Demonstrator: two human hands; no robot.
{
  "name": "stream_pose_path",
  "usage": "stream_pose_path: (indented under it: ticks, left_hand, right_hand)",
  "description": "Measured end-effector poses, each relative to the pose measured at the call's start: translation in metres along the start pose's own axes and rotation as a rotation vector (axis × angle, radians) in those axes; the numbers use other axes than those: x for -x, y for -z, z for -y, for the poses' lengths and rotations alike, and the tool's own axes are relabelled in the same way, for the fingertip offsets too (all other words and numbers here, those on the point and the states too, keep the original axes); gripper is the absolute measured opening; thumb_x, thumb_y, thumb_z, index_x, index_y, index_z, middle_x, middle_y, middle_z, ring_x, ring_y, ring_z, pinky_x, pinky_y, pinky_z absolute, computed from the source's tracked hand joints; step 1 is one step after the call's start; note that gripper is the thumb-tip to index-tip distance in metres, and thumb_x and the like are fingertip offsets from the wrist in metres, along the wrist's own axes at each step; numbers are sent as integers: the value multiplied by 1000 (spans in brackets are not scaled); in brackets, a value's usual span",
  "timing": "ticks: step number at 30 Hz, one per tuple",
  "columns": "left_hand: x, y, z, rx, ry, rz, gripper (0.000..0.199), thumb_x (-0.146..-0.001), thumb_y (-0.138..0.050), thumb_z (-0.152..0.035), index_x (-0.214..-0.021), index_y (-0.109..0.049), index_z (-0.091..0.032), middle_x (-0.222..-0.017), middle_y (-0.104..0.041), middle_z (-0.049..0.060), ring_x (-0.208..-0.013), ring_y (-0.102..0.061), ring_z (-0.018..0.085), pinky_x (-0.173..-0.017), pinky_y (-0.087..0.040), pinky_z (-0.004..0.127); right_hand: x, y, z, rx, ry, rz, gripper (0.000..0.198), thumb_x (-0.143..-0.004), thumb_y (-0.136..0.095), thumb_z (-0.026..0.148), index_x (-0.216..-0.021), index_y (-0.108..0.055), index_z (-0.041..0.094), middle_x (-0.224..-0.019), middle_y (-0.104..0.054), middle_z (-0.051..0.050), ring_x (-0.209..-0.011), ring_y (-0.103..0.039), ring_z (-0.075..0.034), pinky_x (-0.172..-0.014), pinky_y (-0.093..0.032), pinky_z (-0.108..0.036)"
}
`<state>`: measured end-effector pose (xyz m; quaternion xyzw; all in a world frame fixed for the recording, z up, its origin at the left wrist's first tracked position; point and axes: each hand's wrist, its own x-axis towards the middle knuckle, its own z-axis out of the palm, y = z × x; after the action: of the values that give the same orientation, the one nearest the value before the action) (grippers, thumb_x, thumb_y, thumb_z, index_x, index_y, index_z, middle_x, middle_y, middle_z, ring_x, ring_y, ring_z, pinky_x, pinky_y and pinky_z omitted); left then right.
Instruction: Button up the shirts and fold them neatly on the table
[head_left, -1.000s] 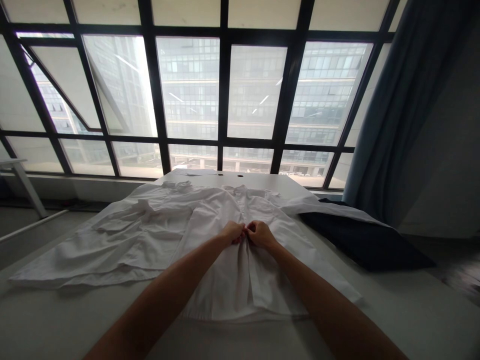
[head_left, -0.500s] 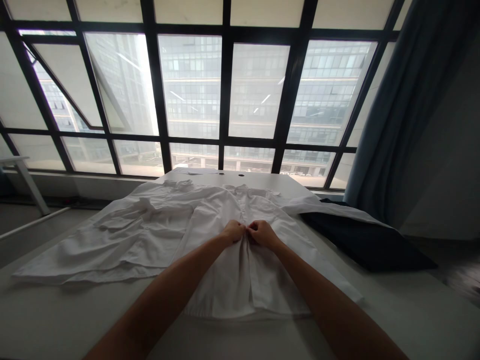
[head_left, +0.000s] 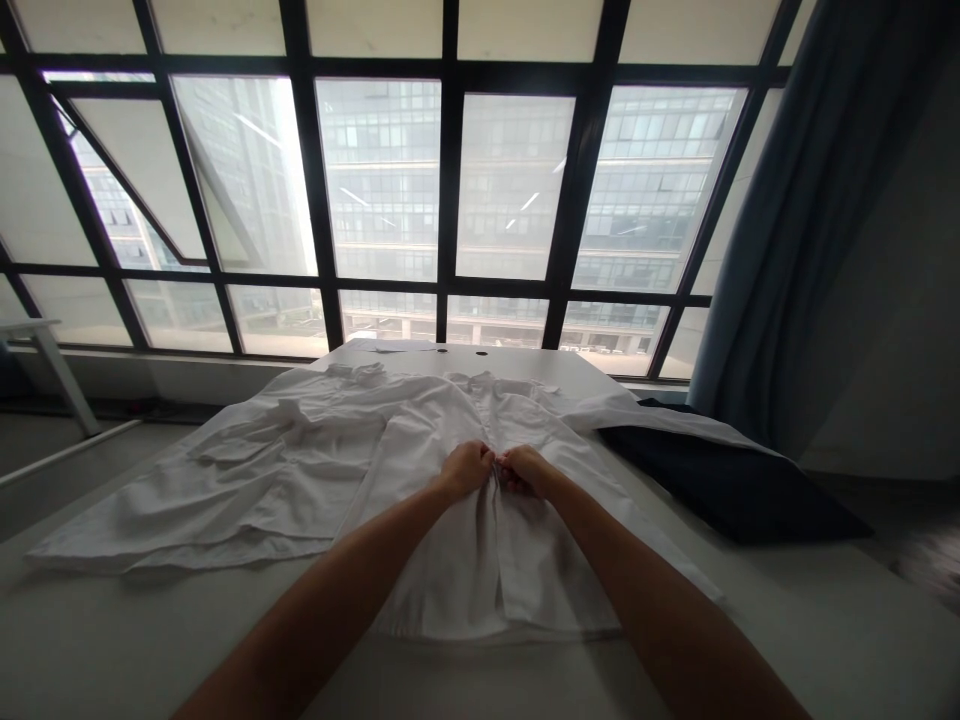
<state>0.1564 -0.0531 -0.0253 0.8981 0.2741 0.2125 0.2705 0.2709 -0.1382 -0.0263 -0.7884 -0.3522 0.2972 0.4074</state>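
Observation:
A white shirt (head_left: 435,560) lies spread over the table, its collar toward the window and its hem toward me. At the middle of its front, my left hand (head_left: 469,468) pinches the edge of the opening. My right hand (head_left: 526,470) is closed on the same front edge, its fingertips meeting those of the left. The cloth is drawn up into folds below both hands. Any button between the fingers is too small to make out. To the left lies a second white garment (head_left: 300,480), rumpled, partly against the shirt.
The white table (head_left: 810,610) reaches to the large window (head_left: 379,180). On the right a dark folded cloth (head_left: 735,490) lies partly under a white sleeve (head_left: 675,415). A blue curtain (head_left: 765,260) hangs at the right. Another table's white leg (head_left: 66,380) stands at the left.
Both hands stay at the shirt's front with only slight finger shifts. The right hand's fingers look a little more curled. The view has tilted very slightly.

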Motion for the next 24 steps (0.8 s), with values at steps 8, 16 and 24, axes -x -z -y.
stream_pose_path:
  ticks: [8,16,24]
  left_hand:
    - [22,-5,-1,-340,-114,-35,31,-92,-44,-29,-114,-60,-17,-117,-62,14,-113,-54,26,-94,-40,36]
    - [31,25,45,-511,45,139,61,-93,-30,-58,-142,-41,-25,-155,-29,11,-142,-24,29,-113,-11,54]
    - [54,79,89,-613,397,-15,62,-95,-29,-51,-140,-44,-11,-149,-35,21,-137,-33,35,-106,-27,53]
  right_hand:
    - [8,10,-6,288,198,-294,25,-82,-56,27,-103,-63,16,-107,-68,-14,-105,-61,-23,-89,-45,-32]
    - [0,65,-63,863,-54,-242,74,-90,-23,66,-150,-29,23,-159,-19,-9,-145,-14,-31,-111,-11,-60]
    - [34,102,-87,913,-87,-537,57,-94,-35,43,-137,-48,9,-140,-46,-25,-129,-43,-37,-100,-36,-52]
